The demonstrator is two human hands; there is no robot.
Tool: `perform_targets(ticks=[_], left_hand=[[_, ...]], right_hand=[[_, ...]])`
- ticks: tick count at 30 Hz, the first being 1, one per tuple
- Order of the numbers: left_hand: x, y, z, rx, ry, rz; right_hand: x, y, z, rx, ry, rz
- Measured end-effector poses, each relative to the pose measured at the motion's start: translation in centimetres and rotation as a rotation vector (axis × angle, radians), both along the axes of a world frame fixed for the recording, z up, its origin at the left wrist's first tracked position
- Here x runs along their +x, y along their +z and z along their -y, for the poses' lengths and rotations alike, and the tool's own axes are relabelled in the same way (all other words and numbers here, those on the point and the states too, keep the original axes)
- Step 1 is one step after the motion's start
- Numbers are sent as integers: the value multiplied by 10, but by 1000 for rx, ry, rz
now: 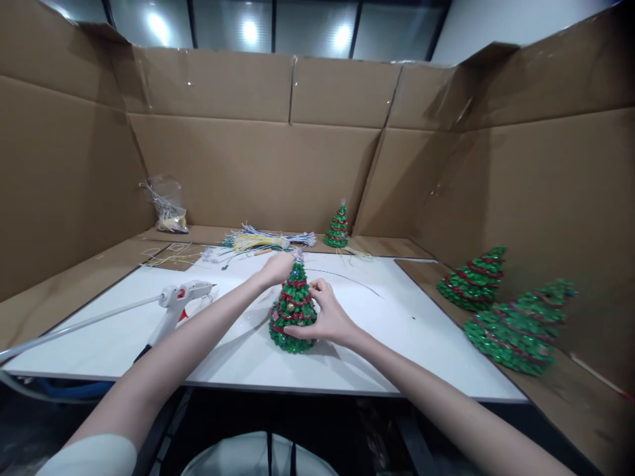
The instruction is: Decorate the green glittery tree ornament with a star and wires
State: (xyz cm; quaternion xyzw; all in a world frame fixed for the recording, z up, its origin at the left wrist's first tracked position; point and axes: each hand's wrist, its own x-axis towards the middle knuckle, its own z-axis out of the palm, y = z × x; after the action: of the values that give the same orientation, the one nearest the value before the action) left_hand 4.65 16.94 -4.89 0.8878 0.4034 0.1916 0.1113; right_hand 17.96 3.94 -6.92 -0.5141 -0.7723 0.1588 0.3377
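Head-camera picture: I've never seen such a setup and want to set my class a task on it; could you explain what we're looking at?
No machine here: one person works with two bare hands, filmed by a camera on their own head, looking forward and down. The right hand holds the side of a green, cone-shaped tree with red garland, on a white tabletop. The left hand is near its top, partly hidden. On the left lies a white glue gun with a red trigger; thin yellow, white and blue strands lie farther back. A similar green tree stands behind, and two more green trees are at right.
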Motion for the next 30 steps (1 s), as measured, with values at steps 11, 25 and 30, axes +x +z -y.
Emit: perform_targets(ticks=[11,25,30], left_hand=[[-38,64,28,186,-70,975],[-66,105,78,467,-209,1352],[-76,101,88,394,-159,1363]], right_hand=[[47,89,3,229,50,766],[30,86,-20,104,54,1279],[11,89,-24,-24,37,1391]])
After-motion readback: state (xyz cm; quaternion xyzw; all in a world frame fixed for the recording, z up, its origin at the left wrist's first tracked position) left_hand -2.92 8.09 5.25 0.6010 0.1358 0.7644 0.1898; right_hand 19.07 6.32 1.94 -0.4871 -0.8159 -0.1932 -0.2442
